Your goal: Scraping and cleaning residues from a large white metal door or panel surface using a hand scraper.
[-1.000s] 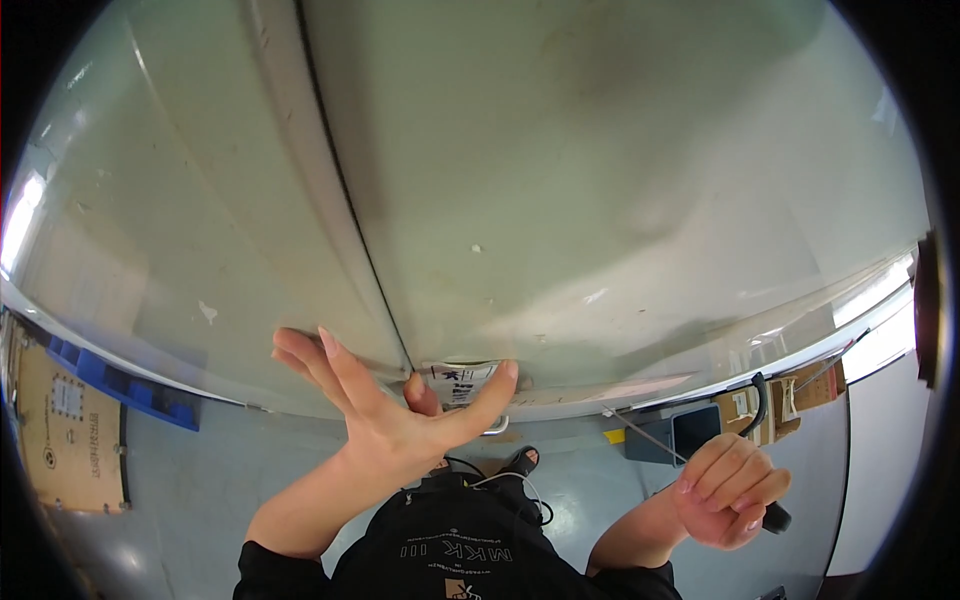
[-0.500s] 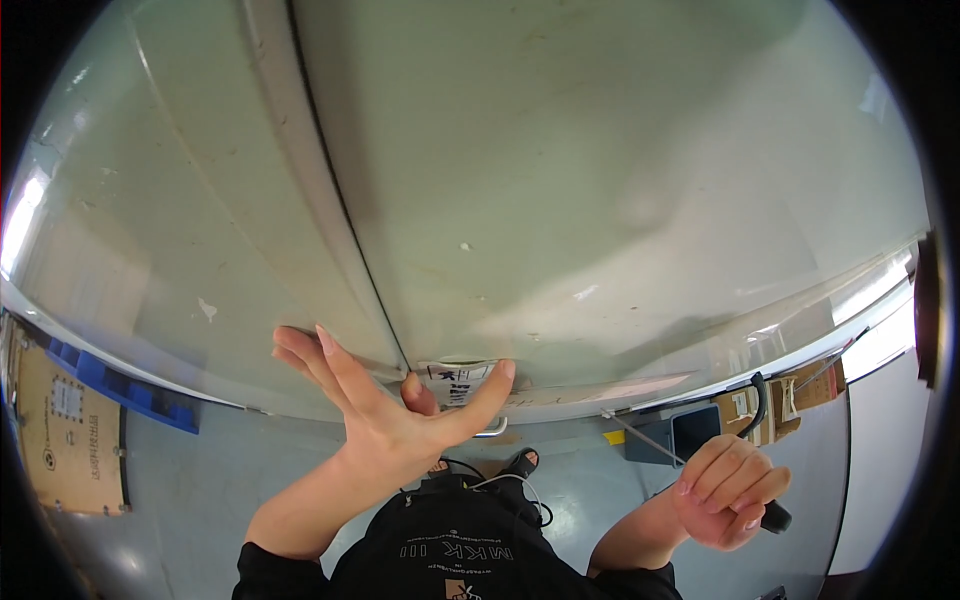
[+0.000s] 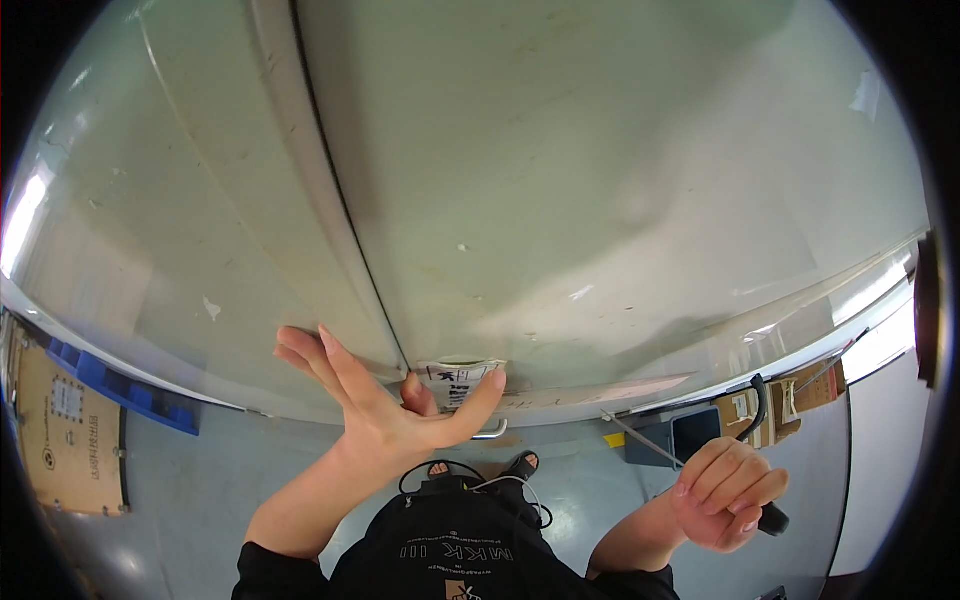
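My left hand (image 3: 385,420) rests with spread fingers on a large pale green door-like panel (image 3: 560,170), beside its dark seam (image 3: 330,160). The thumb touches a white printed label (image 3: 460,378) at the lower edge; another finger is bent beside the label. A U-shaped metal handle (image 3: 490,432) sits just below, partly hidden. At the lower right, my right hand (image 3: 725,495) is curled closed around a black handle (image 3: 773,520), whose curved upper part (image 3: 758,400) rises behind the fingers. A thin metal rod (image 3: 640,433) runs toward that hand.
A tan board (image 3: 75,450) and a blue plastic pallet (image 3: 125,390) lie at the left. A dark grey bin (image 3: 695,432) and cardboard boxes (image 3: 810,390) are at the right, near a white wall (image 3: 875,450). My sandalled feet stand on the grey floor (image 3: 200,470).
My left thumb has moved slightly down and left on the label. The other fingers and my right hand have barely moved.
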`<state>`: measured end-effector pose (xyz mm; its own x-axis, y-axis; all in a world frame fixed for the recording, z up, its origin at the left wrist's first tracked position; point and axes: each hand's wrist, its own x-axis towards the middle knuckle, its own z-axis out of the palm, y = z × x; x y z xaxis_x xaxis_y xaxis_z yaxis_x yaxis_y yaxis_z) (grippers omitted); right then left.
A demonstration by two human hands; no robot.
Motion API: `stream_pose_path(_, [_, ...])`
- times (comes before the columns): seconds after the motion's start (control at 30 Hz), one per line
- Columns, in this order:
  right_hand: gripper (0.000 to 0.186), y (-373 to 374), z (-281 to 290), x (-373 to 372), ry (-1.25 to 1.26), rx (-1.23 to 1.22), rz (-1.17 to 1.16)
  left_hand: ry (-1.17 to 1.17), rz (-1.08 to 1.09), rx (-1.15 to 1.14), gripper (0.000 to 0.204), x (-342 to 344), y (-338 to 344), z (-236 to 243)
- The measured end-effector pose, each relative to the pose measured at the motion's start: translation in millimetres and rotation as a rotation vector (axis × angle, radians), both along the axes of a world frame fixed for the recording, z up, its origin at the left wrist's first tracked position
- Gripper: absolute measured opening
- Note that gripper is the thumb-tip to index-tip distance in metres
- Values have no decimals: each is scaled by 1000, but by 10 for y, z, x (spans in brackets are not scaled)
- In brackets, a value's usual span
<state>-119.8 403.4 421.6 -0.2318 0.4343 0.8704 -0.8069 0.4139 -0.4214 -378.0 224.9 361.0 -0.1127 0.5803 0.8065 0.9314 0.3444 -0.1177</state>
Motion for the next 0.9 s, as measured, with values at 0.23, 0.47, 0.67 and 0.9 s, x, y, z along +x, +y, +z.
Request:
stream_pose_path(0.23, [33,-130,15,-149,-65,-124,75,71,-38,50,72,-117,16,-87])
stream_pose_path(0.47, [39,-92,36,-3,-211,-59,-151,5,-92,283,61,-378,-11,-423])
stream_pose_path(0.67, [38,-126,374,-199,-383,-219,149,97,-115,343,45,-476,0,-585])
stream_pose_path(0.9, [29,-277,423,-672,30,-90,202,140,-127,381,48,-410,28,-563])
